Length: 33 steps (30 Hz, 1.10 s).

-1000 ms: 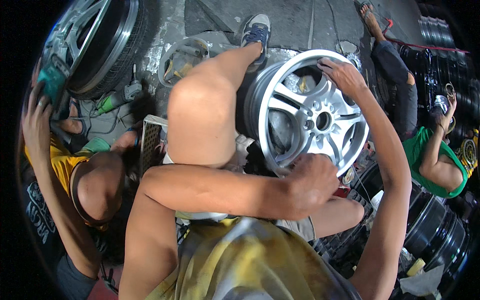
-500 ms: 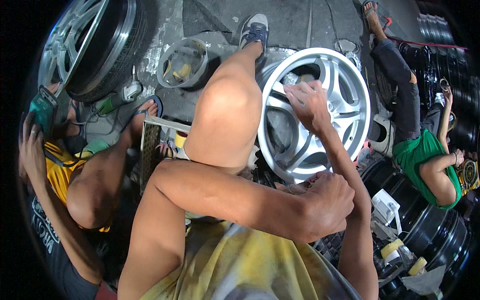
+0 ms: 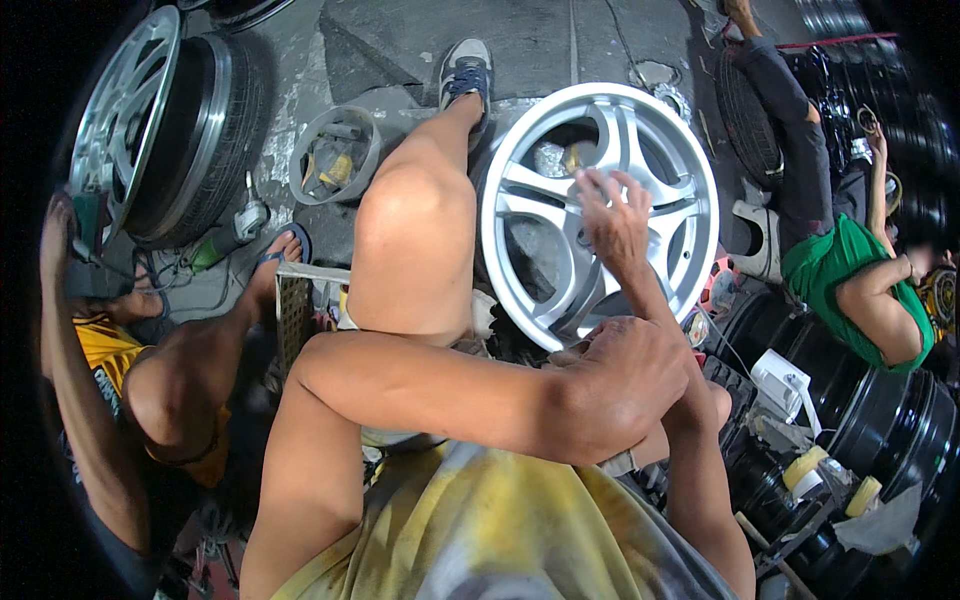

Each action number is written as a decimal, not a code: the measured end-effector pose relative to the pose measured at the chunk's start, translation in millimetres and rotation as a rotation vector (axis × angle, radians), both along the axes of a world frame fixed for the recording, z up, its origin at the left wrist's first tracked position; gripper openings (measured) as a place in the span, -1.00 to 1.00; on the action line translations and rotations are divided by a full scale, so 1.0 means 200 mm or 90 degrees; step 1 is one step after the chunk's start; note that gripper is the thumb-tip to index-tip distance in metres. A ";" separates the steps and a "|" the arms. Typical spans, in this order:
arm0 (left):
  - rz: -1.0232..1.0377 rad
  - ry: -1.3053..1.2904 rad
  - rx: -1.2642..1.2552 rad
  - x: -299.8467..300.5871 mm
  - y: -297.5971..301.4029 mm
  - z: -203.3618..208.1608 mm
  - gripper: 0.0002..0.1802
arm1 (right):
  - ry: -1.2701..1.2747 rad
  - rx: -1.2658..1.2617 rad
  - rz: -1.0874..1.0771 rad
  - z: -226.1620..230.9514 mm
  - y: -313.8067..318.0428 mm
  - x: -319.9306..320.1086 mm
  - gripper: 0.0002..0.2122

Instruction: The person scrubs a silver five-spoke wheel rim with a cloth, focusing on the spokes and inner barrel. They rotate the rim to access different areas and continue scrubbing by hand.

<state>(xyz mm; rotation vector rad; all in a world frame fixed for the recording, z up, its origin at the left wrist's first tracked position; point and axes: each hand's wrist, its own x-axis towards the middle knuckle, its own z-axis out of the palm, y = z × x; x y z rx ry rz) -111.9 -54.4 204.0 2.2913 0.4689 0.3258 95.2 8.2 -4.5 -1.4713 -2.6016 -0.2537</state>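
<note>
right hand (image 3: pixel 618 224) shifted inward, spread over silver split-spoke wheel (image 3: pixel 574 235); left hand (image 3: pixel 635 378) curled, contents unclear

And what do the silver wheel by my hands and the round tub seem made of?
The silver wheel looks like metal, perhaps painted, with a satin finish: soft highlights run along its spokes. The round tub seems plastic, dull and cloudy, judging by its thin wall.
</note>
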 end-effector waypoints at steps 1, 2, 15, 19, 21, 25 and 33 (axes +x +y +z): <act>-0.027 0.045 0.004 0.02 -0.01 -0.01 -0.90 | -0.016 0.016 -0.039 -0.02 0.02 0.02 -0.64; -0.054 0.090 0.008 0.04 -0.01 -0.01 -0.90 | 0.016 0.028 -0.068 -0.05 0.06 0.02 -0.66; -0.041 0.031 0.031 0.02 0.03 -0.05 -0.89 | 0.137 0.078 -0.139 -0.12 0.38 -0.04 -0.74; -0.079 0.074 -0.005 0.00 0.05 -0.04 -0.87 | 0.167 0.086 -0.151 -0.14 0.38 -0.04 -0.74; -0.094 0.024 -0.004 0.02 0.04 -0.05 -0.87 | 0.150 0.073 -0.179 -0.10 0.53 -0.02 -0.75; -0.070 0.047 0.029 0.04 0.05 -0.05 -0.87 | 0.130 0.017 -0.193 -0.09 0.54 0.04 -0.74; -0.042 -0.001 -0.006 -0.02 0.02 -0.08 -0.85 | 0.388 -0.092 -0.445 -0.13 0.22 -0.11 -0.70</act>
